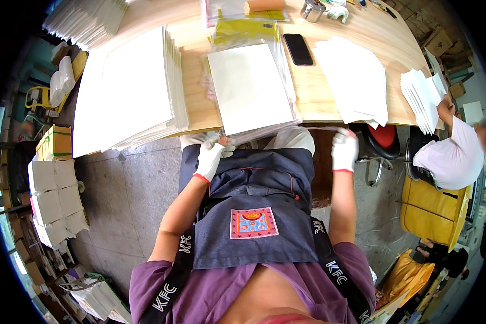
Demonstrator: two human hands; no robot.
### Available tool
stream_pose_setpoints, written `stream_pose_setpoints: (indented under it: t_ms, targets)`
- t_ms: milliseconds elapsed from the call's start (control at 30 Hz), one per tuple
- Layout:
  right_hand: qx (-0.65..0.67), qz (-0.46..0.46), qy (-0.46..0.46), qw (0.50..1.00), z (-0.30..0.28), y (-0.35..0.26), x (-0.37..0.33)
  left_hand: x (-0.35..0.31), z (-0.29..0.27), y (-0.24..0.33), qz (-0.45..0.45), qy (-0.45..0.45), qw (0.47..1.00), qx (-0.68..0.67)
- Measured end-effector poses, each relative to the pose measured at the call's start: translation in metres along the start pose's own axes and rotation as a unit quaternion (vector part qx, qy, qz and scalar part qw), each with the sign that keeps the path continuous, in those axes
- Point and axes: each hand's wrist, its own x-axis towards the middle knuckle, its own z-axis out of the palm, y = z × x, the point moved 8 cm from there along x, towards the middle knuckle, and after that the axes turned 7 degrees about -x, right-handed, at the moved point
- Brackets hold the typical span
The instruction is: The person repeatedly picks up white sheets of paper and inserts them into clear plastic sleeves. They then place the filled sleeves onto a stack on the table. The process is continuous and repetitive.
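Note:
At the table's near edge lies a white sheet (251,89), on or inside a clear plastic bag (287,81) whose rim shows around it. My left hand (211,156), in a white glove with a red cuff, is closed at the bag's near left corner, fingertips on the plastic edge. My right hand (344,151), gloved the same way, is held off to the right beyond the table edge, its fingers pinched together. A thin pale strip (321,128) runs from the bag's near right corner to those fingers. Whether the strip is still joined to the bag is hard to see.
Tall stacks of white sheets (137,81) stand left; a loose white pile (353,81) lies right. Behind the bag are a black phone (298,49), yellow-printed packets (243,29) and a metal cup (312,10). A person (451,151) sits at the far right beside folded white sheets (419,100).

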Motion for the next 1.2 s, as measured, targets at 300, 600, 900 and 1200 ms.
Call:
stream_pose_setpoints:
  t_ms: [300, 600, 900, 1200]
  targets:
    - [-0.941, 0.245, -0.232, 0.004, -0.110, 0.037, -0.113, -0.030, 0.022, 0.058, 0.436, 0.095, 0.745, 0.495]
    - [-0.885, -0.309, -0.213, 0.276, 0.146, 0.100, -0.012, -0.042, 0.041, 0.085, 0.541, 0.020, 0.648, 0.536]
    - [-0.856, -0.075, 0.042, 0.510, 0.082, 0.091, 0.014, -0.021, -0.027, 0.027, 0.143, 0.116, 0.982, -0.047]
    - [-0.482, 0.161, -0.044, 0.860, 0.087, 0.168, 0.029, -0.094, 0.002, 0.173, 0.255, 0.062, 0.954, 0.146]
